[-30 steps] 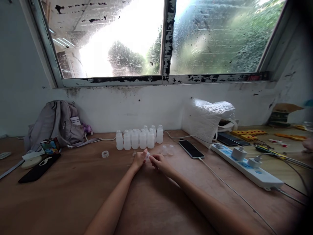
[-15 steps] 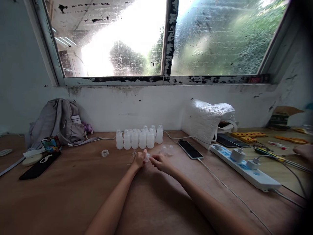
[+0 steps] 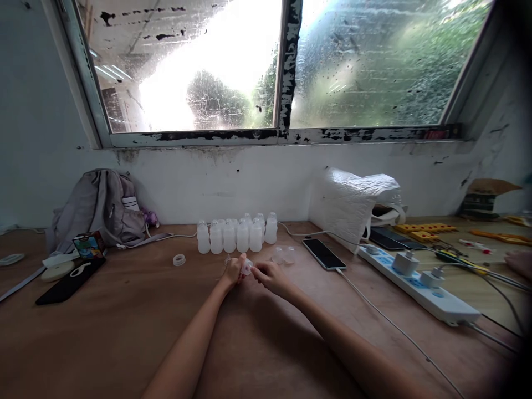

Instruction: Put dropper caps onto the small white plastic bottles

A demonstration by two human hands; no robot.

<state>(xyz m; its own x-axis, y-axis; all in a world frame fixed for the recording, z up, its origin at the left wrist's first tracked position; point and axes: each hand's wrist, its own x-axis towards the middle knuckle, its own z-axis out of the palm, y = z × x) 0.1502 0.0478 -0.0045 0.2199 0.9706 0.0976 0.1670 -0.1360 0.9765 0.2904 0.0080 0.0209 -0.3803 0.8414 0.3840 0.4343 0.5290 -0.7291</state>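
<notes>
My left hand (image 3: 233,272) is closed around a small whitish, see-through piece (image 3: 247,267), perhaps a bottle collar with a teat; its exact kind is too small to tell. My right hand (image 3: 271,276) pinches at the right side of this piece, fingertips together. Behind my hands stand several frosted white baby bottles (image 3: 229,237) with clear tops, grouped upright. Two clear dome-shaped caps (image 3: 289,255) lie to the right of my hands. Off to the left rests a whitish ring (image 3: 178,260). A small clear item (image 3: 227,259) is partly hidden behind my left hand.
A phone (image 3: 324,254) on a cable and a white power strip (image 3: 418,285) lie at right, before a silvery bag (image 3: 353,205). At left are a grey backpack (image 3: 97,208) and a black pouch (image 3: 70,281). Another person's hand (image 3: 518,260) shows at the far right edge.
My left hand has shifted slightly left and turned, so more of the whitish piece shows. My right hand has moved a little left with it. The bottles have not moved.
</notes>
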